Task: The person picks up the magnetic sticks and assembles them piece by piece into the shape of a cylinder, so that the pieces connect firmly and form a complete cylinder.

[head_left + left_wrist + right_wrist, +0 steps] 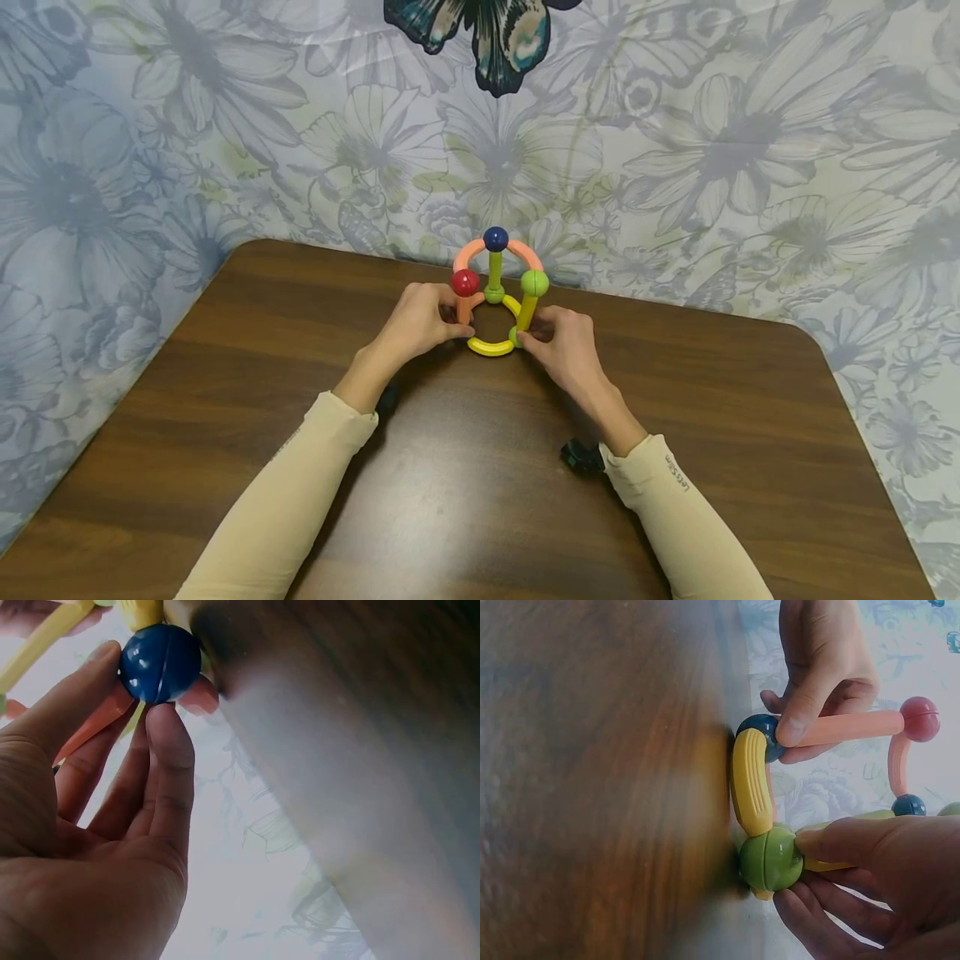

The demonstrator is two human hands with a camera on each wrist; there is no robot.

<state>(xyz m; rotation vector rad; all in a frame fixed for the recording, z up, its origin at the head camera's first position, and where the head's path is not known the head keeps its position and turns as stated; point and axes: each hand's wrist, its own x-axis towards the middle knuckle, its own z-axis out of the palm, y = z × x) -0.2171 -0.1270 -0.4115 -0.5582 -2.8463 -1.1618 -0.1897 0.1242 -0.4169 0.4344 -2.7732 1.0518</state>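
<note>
A magnetic ball-and-stick frame stands on the table, with a ring at its base and upright sticks. My left hand (420,318) pinches the blue ball (161,664) at the base's left corner, beneath the orange upright stick (851,728). With thumb and fingers, my right hand (566,343) grips the green ball (772,859) at the right corner. A curved yellow stick (491,347) spans between these two balls. On top sit a red ball (465,282), a dark blue ball (496,239) and a light green ball (535,282); curved pink sticks (522,252) meet at the blue one.
The brown wooden table (465,500) extends around the frame, its back edge just behind it. Beyond hangs a flower-patterned wall covering (712,167) with a dark butterfly decoration (498,42). A black wrist device (581,457) is by the right sleeve.
</note>
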